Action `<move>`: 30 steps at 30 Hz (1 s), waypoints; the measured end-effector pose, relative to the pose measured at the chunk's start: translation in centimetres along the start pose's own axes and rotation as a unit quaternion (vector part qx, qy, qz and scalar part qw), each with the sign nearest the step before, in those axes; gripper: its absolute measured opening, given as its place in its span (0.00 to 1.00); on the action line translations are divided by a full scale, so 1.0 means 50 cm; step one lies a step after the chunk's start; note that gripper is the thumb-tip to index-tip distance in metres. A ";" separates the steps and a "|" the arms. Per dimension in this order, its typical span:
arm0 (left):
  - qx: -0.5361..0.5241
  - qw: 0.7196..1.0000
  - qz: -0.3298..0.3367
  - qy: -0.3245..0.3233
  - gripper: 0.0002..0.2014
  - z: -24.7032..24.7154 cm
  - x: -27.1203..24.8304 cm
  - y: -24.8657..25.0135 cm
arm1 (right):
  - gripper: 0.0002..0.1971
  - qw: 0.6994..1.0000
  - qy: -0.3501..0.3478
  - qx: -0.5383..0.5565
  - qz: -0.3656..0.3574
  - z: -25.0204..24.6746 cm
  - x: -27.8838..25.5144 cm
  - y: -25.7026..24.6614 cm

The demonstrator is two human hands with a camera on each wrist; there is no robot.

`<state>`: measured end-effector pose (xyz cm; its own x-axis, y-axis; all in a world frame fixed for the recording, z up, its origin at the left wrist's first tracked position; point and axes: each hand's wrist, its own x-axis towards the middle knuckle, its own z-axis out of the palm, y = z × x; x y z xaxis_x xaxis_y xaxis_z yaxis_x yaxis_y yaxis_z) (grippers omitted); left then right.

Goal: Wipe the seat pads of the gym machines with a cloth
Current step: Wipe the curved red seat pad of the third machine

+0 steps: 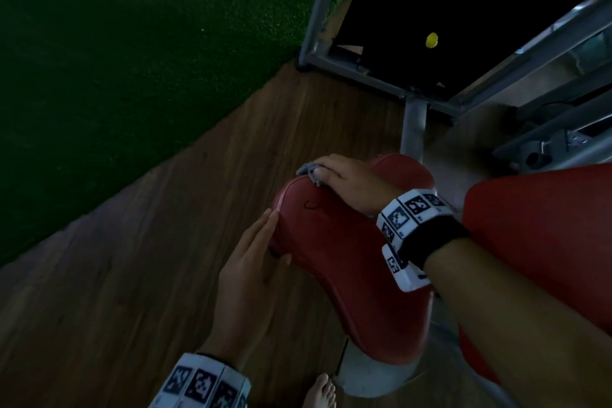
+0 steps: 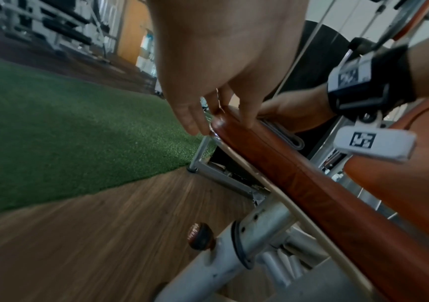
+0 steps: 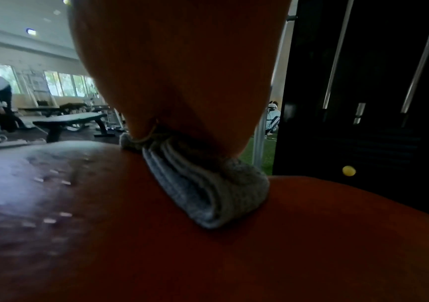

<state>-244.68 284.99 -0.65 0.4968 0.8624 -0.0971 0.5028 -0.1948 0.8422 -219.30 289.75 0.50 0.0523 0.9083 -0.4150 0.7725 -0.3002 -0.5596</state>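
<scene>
A red seat pad (image 1: 347,258) on a grey post fills the middle of the head view. My right hand (image 1: 347,182) lies flat on a folded grey cloth (image 1: 309,172) and presses it onto the pad's far end. From the right wrist, the cloth (image 3: 208,190) bulges out under the palm (image 3: 182,81) on the pad (image 3: 311,245). My left hand (image 1: 255,258) rests against the pad's left edge, fingers straight along its side and thumb on top. The left wrist view shows those fingers (image 2: 190,114) at the pad's (image 2: 311,183) corner, with the right hand (image 2: 290,114) and cloth (image 2: 283,132) beyond.
A second red pad (image 1: 546,242) lies to the right. The machine's grey frame (image 1: 414,129) and black weight stack with a yellow pin (image 1: 432,40) stand ahead. Green turf (image 1: 132,60) borders the wooden floor (image 1: 165,258). An adjustment knob (image 2: 200,236) sticks out below the seat. Benches (image 3: 71,120) and two people are far off.
</scene>
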 end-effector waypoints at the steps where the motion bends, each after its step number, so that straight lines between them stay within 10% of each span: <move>1: 0.014 1.000 0.004 0.000 0.32 -0.003 0.003 -0.002 | 0.21 1.000 0.000 -0.010 -0.020 0.010 -0.004 -0.014; 5: 0.046 0.999 0.017 -0.001 0.30 -0.015 0.009 -0.006 | 0.19 0.996 0.040 -0.048 -0.069 0.028 -0.029 -0.044; 13: 0.070 0.997 0.041 0.005 0.21 -0.033 0.025 -0.017 | 0.26 0.955 0.284 -0.053 0.070 0.125 -0.207 0.030; 30: 0.068 0.996 0.027 0.049 0.18 -0.019 0.034 -0.006 | 0.30 0.956 0.239 -0.110 0.132 0.223 -0.273 -0.089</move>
<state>-244.65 286.95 -0.59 0.4577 0.8891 0.0043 0.5722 -0.2982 0.7640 -230.48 275.43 0.65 0.5061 0.8547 -0.1151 0.8046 -0.5160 -0.2939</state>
